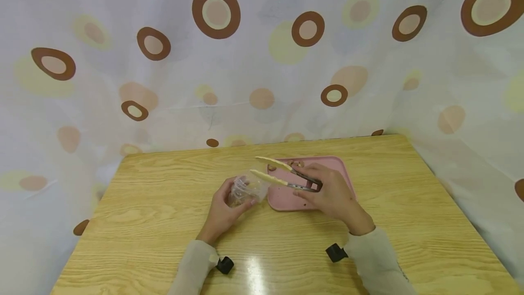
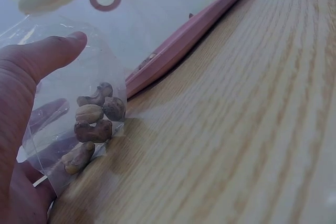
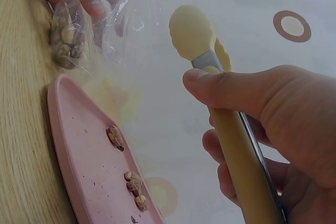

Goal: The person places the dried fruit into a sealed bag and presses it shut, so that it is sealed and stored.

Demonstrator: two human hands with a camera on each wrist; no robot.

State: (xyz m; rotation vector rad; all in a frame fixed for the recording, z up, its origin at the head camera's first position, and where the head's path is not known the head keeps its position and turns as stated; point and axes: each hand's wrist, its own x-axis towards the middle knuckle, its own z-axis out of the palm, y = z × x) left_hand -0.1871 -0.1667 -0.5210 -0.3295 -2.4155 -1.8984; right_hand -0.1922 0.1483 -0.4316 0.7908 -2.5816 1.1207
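My left hand (image 1: 221,213) grips a clear plastic bag (image 1: 247,190) upright on the table, with the thumb on the near side and the fingers round the far side. Inside the bag lie several brownish cashews (image 2: 94,130), seen close in the left wrist view. With my right hand (image 1: 335,195) I hold metal tongs (image 1: 268,177) with cream tips, thumb on one arm and fingers on the other. The tongs' tips stand apart with nothing between them, over the left side of the pink tray (image 1: 282,201) and beside the bag's mouth.
Several cashews (image 3: 135,184) and dark crumbs lie on the tray, mostly toward its far edge. The wood-grain table (image 1: 163,195) reaches back to a patterned curtain (image 1: 180,81), which also hangs along both sides.
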